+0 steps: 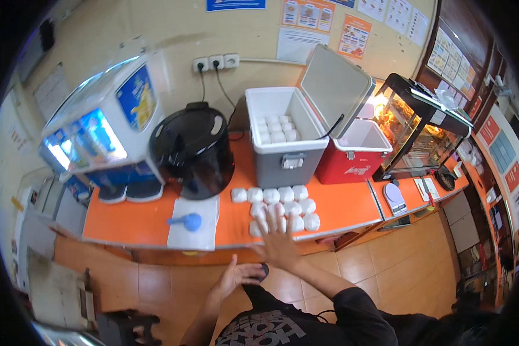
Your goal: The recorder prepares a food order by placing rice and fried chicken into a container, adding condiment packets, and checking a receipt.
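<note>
Small white wrapped bundles [308, 206] lie in rough rows on the orange counter [352, 206], in front of a grey cooler box [282, 167]. My right hand [279, 247] reaches over the front rows with its fingers spread; whether it touches the bundles I cannot tell. It covers part of several of them. Lower and to the left, my left hand [238, 278] is held in front of the counter's edge, empty, fingers apart. More such bundles [277, 136] are stacked inside the cooler, whose lid [335, 86] stands raised.
Left of the bundles, a blue scoop [191, 221] rests on a white sheet [197, 237]. Behind it stand a black lidded pot-like cooker [193, 164] and a drink dispenser [101, 132]. To the right are a red cooler [349, 167], a lit food warmer [401, 135] and a kitchen scale [394, 199].
</note>
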The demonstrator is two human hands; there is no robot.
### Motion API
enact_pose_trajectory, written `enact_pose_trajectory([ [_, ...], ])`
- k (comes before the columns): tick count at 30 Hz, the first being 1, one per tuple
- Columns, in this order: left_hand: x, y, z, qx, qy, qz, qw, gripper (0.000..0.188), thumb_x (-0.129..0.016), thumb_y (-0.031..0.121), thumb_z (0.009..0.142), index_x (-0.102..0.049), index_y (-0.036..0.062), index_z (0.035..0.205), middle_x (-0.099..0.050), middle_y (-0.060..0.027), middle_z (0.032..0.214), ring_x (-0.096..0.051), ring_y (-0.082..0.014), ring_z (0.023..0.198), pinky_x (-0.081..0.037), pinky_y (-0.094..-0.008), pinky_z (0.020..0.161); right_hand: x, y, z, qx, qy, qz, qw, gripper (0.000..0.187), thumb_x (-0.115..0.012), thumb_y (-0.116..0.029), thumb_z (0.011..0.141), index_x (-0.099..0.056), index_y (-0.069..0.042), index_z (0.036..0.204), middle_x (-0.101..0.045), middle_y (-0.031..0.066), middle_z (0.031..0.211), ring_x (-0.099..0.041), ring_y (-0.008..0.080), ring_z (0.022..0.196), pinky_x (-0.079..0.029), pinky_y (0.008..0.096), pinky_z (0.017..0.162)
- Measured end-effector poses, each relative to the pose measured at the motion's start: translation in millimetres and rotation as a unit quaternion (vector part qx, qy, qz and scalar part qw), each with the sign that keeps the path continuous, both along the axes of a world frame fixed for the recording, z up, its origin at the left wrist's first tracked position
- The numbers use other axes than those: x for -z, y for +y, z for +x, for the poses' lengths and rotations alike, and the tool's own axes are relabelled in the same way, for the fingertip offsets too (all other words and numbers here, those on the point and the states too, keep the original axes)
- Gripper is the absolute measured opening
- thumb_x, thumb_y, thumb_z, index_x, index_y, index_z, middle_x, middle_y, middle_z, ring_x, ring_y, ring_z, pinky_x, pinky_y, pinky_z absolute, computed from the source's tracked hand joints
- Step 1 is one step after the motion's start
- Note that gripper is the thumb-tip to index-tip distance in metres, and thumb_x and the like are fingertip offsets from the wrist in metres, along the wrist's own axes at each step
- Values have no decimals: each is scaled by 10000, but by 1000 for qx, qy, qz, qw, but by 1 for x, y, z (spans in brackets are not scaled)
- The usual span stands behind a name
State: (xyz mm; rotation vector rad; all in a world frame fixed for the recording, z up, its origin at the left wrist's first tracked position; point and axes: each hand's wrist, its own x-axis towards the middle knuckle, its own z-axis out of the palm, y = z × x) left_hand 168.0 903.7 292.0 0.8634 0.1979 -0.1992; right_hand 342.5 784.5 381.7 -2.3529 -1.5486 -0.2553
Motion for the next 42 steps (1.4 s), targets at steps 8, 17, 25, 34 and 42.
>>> enact_pose_trajectory([
  [8, 164, 163, 153, -259, 64, 742, 615, 483, -569, 129, 881, -428, -98, 1282, -427, -281, 1346, -383, -440, 1299, -312, -491, 1108, -96, 113, 246, 119, -84, 133, 980, 630, -563, -416, 926, -446, 32, 1354, -315, 271, 1484, -253, 469, 1395, -294, 572, 1089],
  [17, 129, 165, 195, -187, 128, 750, 622, 594, -540, 183, 841, -377, -117, 1327, -341, -300, 1389, -305, -470, 1334, -283, -537, 1109, -8, 200, 482, 108, 119, -213, 964, 488, -713, -249, 811, -524, -63, 1221, -543, 155, 1239, -550, 349, 1160, -514, 470, 875],
  [25, 154, 167, 196, -149, 152, 778, 591, 575, -510, 178, 837, -384, -130, 1305, -362, -310, 1371, -302, -476, 1338, -270, -553, 1120, 79, 250, 522, 79, -88, -407, 905, 823, -880, -214, 585, -456, -63, 1274, -512, 101, 1244, -550, 267, 1153, -551, 385, 844],
  [34, 151, 165, 200, -138, 137, 776, 600, 554, -457, 201, 897, -352, -103, 1348, -313, -312, 1413, -268, -463, 1368, -243, -540, 1133, 50, 247, 514, 123, -141, -393, 900, 734, -885, -266, 537, -549, -87, 1164, -554, 78, 1146, -556, 240, 1112, -551, 378, 806],
  [42, 156, 171, 221, -203, 86, 799, 559, 555, -462, 198, 902, -343, -100, 1354, -323, -311, 1407, -274, -453, 1369, -250, -529, 1133, -107, 153, 376, 107, 249, 49, 961, 849, -851, -240, 595, -384, -17, 1268, -485, 224, 1246, -514, 395, 1148, -471, 473, 917],
])
